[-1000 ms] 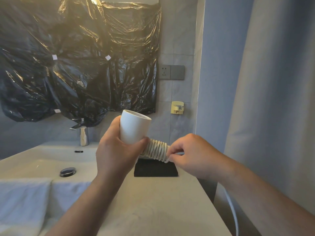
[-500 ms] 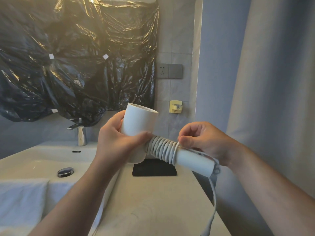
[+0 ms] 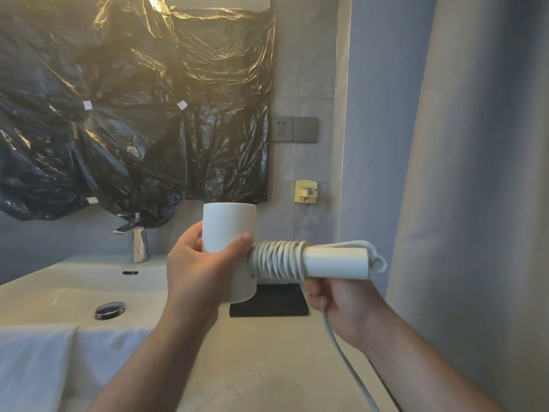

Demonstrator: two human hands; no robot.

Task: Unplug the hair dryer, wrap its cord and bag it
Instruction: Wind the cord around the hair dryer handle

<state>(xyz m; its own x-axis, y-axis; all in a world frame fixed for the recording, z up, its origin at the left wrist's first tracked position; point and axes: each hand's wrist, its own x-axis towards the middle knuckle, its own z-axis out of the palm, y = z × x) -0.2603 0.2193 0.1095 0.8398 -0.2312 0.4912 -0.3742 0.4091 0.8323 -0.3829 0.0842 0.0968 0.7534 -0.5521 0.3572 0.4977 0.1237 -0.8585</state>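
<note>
White plastic fills the left hand point(image 3: 197, 273): its grip is closed around the barrel of the hair dryer point(image 3: 230, 242), thumb across the front and fingers curled behind, the barrel standing upright above the counter point(image 3: 267, 361). The dryer's handle juts out level to the right of that barrel. Just beside the barrel the cord point(image 3: 279, 260) is coiled around the handle in tight turns lying side by side; the outer part of the handle is bare, and at its far end a loop of cord curls round the tip.

The right hand point(image 3: 341, 307) sits just under the handle, below the last turns of the coil. Its grip is a loose fist closed on the free length of cord, which drops from the fist down past the counter's front edge and out of sight.

Behind and below the dryer a flat black pad point(image 3: 270, 301) lies on the counter. To the dryer's left is the pale basin with its metal drain plug point(image 3: 109, 310) and a chrome tap point(image 3: 138, 242), and a white towel point(image 3: 38, 367) lies over the near edge. On the tiled wall above the dryer hang a yellow hook point(image 3: 306, 191) and, higher, a grey socket plate point(image 3: 294, 129). Crinkled black plastic sheeting point(image 3: 133, 108) covers the wall above the basin. A pale curtain point(image 3: 475, 173) hangs to the dryer's right.
</note>
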